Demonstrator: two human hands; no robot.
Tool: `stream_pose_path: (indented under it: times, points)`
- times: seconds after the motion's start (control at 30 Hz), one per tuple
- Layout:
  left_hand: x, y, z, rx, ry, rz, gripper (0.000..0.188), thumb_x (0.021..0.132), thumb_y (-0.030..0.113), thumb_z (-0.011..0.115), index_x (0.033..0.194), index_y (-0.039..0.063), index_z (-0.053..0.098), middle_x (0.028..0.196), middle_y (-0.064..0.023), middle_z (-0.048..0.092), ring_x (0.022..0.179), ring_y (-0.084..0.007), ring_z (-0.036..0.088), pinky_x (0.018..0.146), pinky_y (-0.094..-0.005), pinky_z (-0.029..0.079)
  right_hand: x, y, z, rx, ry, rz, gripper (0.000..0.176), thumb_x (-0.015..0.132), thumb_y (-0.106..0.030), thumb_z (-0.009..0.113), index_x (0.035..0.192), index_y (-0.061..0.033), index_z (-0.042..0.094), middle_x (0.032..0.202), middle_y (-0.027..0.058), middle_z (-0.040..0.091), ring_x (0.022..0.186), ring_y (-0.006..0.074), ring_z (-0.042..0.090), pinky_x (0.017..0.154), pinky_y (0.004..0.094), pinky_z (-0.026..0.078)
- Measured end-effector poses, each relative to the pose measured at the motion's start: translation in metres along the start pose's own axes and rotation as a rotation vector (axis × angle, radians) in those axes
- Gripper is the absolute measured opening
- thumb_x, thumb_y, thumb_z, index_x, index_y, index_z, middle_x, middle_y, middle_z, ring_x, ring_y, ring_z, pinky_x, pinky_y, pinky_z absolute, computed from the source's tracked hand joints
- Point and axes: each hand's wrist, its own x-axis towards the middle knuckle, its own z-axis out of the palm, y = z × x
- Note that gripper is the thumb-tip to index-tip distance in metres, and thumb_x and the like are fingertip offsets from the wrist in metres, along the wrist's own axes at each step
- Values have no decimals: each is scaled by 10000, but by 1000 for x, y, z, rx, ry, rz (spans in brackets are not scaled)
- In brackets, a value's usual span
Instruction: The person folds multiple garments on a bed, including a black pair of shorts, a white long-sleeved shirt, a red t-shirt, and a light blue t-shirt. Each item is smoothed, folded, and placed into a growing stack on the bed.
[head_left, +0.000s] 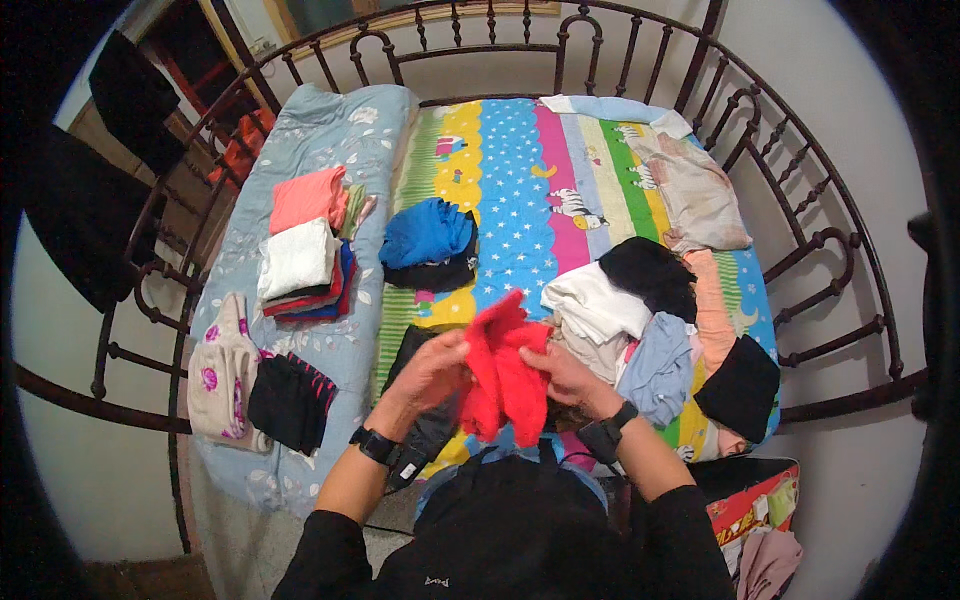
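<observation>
A red cloth garment (506, 375) hangs raised in front of me, over the near edge of the bed. My left hand (442, 367) grips its left side, and my right hand (566, 371) pinches its right side. Beyond it, a folded blue garment (427, 232) lies on black cloth. Right of my hands is a loose heap with a white garment (596, 304), a black garment (652, 277) and a light blue garment (658, 367). Partly behind my left forearm lies a black item (409, 356).
On the grey-blue quilt (330, 120) at left stand folded stacks, including a salmon garment (307, 199), a white one (296, 259) and black folded cloth (289, 405). A metal bed rail (487, 51) curves around. An open box (750, 510) holding clothes stands at lower right.
</observation>
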Motion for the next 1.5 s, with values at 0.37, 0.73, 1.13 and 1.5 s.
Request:
stream_pose_path:
  times: [0.37, 0.73, 1.13, 1.5]
  points:
    - [-62, -26, -76, -310, 383, 438, 486, 889, 195, 580, 1324, 33, 435, 1346, -98, 499, 1240, -255, 487, 1050, -432, 389, 65, -115, -81, -553, 352, -131, 296, 855, -131, 659, 1114, -5, 593, 956, 59, 677, 812, 148, 654, 685, 308, 535]
    - [-112, -244, -168, -193, 889, -242, 66, 929, 97, 537, 929, 34, 517, 976, -85, 603, 918, -185, 621, 737, -334, 532, 72, 97, -141, -1352, 510, -69, 181, 787, -70, 567, 932, -14, 660, 905, 192, 663, 865, 349, 641, 767, 413, 509]
    - [-17, -92, -211, 1651, 515, 383, 280, 818, 9, 549, 1097, -13, 537, 1147, -204, 556, 1100, -391, 498, 953, -447, 405, 126, 201, -82, -1525, 577, 9, 236, 790, -86, 614, 1010, -1, 594, 955, 195, 582, 936, 386, 541, 838, 447, 452]
    - [28, -81, -209, 1758, 220, -165, 251, 868, 270, 612, 927, 32, 558, 743, -205, 632, 765, -405, 620, 681, -498, 482, 81, 211, -37, 223, 474, 186, 201, 969, -133, 476, 1099, -7, 561, 1091, 126, 609, 1010, 233, 596, 870, 355, 498]
